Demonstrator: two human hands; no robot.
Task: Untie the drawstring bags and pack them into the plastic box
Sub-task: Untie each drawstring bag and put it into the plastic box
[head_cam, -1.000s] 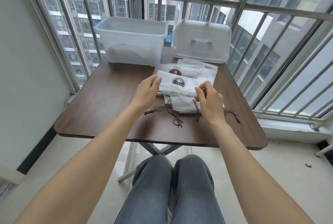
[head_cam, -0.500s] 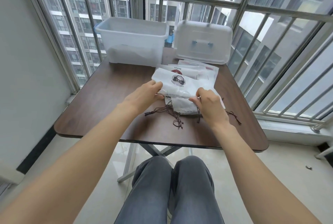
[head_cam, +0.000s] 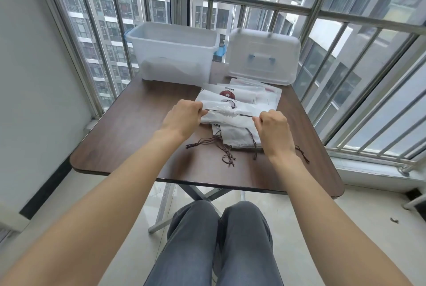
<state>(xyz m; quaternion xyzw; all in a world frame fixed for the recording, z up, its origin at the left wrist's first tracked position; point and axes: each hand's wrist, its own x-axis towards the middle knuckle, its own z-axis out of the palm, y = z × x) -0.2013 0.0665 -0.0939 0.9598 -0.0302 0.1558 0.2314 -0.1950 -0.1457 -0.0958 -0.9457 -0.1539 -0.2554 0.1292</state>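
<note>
Bag in my hands: I see a white drawstring bag (head_cam: 230,114) held just above the pile at the middle of the surface, its mouth gathered into puckers along a dark cord (head_cam: 244,115) stretched taut from side to side.
Left hand (head_cam: 184,115): my fingers are curled and pinch the left end of the cord beside the bag's left edge.
Right hand (head_cam: 273,124): my fingers are curled and pinch the right end of the cord at the bag's right edge.
Print on the bag: a dark round motif shows only in part above the puckers; I cannot make it out.
Pile below: more white bags (head_cam: 235,134) lie flat under the held one, their brown cords (head_cam: 214,145) trailing loose and knotted toward me over the surface.
Writing: on the flat packets (head_cam: 251,93) behind the pile I read "brown", upside down from my seat, above a dark red round picture.
Plastic box (head_cam: 171,54): clear, open at the top, at the far left of the surface, well apart from the held bag.
Lid (head_cam: 262,58): clear with blue handle clips, leaning at the far right, just beside the box.
Surface (head_cam: 138,138): dark brown wood grain, on crossed metal legs.
Beyond: a metal railing (head_cam: 230,0) and high apartment blocks.
</note>
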